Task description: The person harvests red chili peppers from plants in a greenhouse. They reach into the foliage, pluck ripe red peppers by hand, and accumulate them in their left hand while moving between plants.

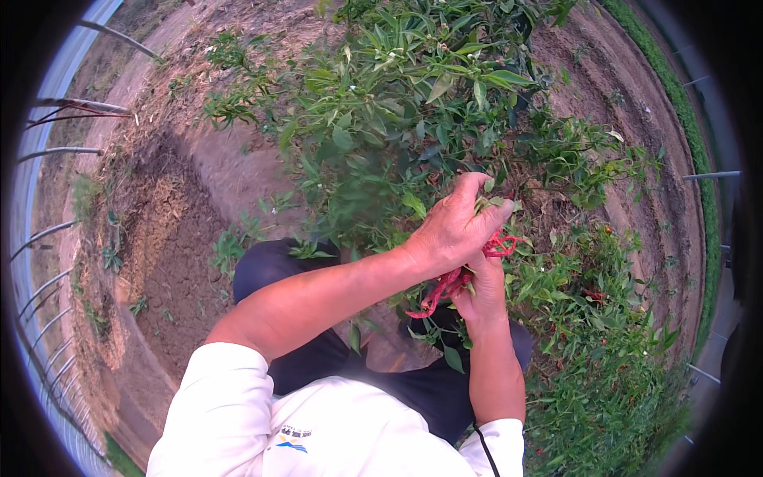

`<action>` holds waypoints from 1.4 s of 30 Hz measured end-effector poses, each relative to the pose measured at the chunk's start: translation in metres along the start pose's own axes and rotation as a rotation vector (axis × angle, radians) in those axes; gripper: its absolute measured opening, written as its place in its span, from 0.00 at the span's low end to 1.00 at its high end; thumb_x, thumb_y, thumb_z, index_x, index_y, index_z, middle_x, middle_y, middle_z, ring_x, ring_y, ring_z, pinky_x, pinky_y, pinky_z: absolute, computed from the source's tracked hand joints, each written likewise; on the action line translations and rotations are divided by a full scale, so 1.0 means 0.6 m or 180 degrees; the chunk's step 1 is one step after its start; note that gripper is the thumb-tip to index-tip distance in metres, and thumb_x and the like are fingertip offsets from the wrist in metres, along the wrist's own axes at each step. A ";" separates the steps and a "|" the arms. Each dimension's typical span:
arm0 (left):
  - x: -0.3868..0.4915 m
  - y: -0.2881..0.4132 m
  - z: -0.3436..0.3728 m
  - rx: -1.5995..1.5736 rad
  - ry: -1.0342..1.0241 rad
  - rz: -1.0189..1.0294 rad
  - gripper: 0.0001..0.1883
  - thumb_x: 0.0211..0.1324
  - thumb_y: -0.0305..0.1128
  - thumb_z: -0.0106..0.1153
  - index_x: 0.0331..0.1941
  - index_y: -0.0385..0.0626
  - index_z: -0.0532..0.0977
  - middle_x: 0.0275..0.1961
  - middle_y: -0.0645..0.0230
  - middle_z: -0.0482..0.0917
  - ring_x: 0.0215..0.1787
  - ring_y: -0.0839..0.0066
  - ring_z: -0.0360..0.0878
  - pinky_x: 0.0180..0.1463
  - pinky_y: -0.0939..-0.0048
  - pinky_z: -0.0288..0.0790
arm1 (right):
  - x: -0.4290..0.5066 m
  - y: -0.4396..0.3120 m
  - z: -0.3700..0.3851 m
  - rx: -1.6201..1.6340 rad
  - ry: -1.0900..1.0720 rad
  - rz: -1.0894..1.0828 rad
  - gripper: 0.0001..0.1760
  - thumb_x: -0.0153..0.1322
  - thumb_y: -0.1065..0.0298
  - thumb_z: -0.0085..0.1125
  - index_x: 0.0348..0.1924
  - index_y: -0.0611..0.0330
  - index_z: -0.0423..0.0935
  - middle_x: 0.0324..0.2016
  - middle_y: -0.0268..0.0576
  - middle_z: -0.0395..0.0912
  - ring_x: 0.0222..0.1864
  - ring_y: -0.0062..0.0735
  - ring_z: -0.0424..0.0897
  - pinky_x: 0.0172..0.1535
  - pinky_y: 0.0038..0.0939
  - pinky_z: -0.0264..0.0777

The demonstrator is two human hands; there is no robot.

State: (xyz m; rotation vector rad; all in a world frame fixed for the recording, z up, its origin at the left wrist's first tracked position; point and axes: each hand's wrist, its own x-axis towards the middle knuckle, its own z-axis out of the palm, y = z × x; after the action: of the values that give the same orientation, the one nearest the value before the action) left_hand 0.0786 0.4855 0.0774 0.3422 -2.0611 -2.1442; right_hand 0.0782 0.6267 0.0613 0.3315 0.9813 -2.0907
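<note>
Wrinkled red chili peppers (pixel 442 292) are bunched in my right hand (pixel 484 289), which sits low in front of my right knee. Their curled tips stick out on both sides of the grip. Reaching across from the left, my left hand (pixel 456 223) is just above and partly covers the right one. Its thumb and index finger close around a small leafy green sprig (pixel 490 201) at the edge of a chili pepper plant (pixel 381 137). Whether a pepper hangs on that sprig is hidden by the fingers.
More chili plants (pixel 596 358) with scattered red fruit stand to my right. Bare soil (pixel 179 292) and straw (pixel 149 232) lie left, beside curved metal poles (pixel 83 107) along a plastic-sheeted side. Furrowed soil (pixel 644 149) runs along the far right. My bent knees (pixel 280 268) are close below my arms.
</note>
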 end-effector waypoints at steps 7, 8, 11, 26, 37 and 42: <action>0.003 0.015 0.004 0.1740 -0.0494 0.0377 0.43 0.72 0.62 0.54 0.68 0.30 0.61 0.48 0.35 0.83 0.53 0.37 0.83 0.58 0.45 0.75 | 0.009 -0.009 -0.019 -0.0397 0.0054 0.0003 0.21 0.74 0.66 0.70 0.58 0.57 0.75 0.49 0.39 0.82 0.48 0.34 0.86 0.49 0.38 0.86; 0.004 0.017 0.004 0.1769 -0.0606 0.0222 0.43 0.72 0.62 0.53 0.68 0.29 0.60 0.49 0.34 0.83 0.54 0.37 0.83 0.58 0.45 0.74 | 0.009 -0.008 -0.021 -0.0410 0.0083 -0.0012 0.21 0.74 0.66 0.70 0.58 0.57 0.75 0.50 0.39 0.82 0.49 0.34 0.86 0.50 0.39 0.86; 0.004 0.023 0.007 0.1724 -0.0760 -0.0160 0.45 0.70 0.63 0.54 0.69 0.29 0.60 0.51 0.31 0.82 0.56 0.36 0.82 0.61 0.44 0.74 | 0.008 -0.004 -0.021 -0.0401 0.0122 -0.0086 0.21 0.74 0.65 0.71 0.57 0.57 0.75 0.50 0.39 0.82 0.50 0.34 0.85 0.51 0.40 0.85; -0.016 0.049 -0.036 0.0210 -0.0925 -0.0960 0.45 0.72 0.65 0.52 0.72 0.32 0.61 0.51 0.43 0.84 0.54 0.51 0.85 0.60 0.54 0.76 | -0.012 -0.036 -0.013 -0.0066 -0.0230 -0.0068 0.18 0.73 0.75 0.65 0.56 0.62 0.75 0.38 0.42 0.84 0.33 0.35 0.86 0.35 0.38 0.86; 0.034 -0.125 -0.217 0.4186 -0.0390 -0.0092 0.34 0.73 0.60 0.50 0.68 0.44 0.71 0.64 0.46 0.76 0.66 0.44 0.76 0.66 0.46 0.72 | -0.023 -0.067 -0.024 -0.0011 -0.0093 -0.0291 0.16 0.73 0.75 0.65 0.54 0.63 0.76 0.40 0.42 0.84 0.37 0.32 0.86 0.37 0.38 0.87; 0.000 -0.173 -0.221 0.3893 -0.1643 -0.1448 0.46 0.69 0.66 0.51 0.80 0.48 0.56 0.76 0.46 0.65 0.75 0.43 0.69 0.74 0.45 0.67 | -0.029 -0.077 -0.034 -0.0065 -0.0068 -0.0288 0.16 0.73 0.74 0.66 0.53 0.63 0.77 0.39 0.42 0.84 0.37 0.32 0.86 0.36 0.38 0.87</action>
State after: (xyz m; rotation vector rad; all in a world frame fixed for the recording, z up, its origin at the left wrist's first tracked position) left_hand 0.1190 0.3624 -0.0302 0.4112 -3.6836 -0.8083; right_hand 0.0531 0.6696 0.0815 0.2581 1.0214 -2.1598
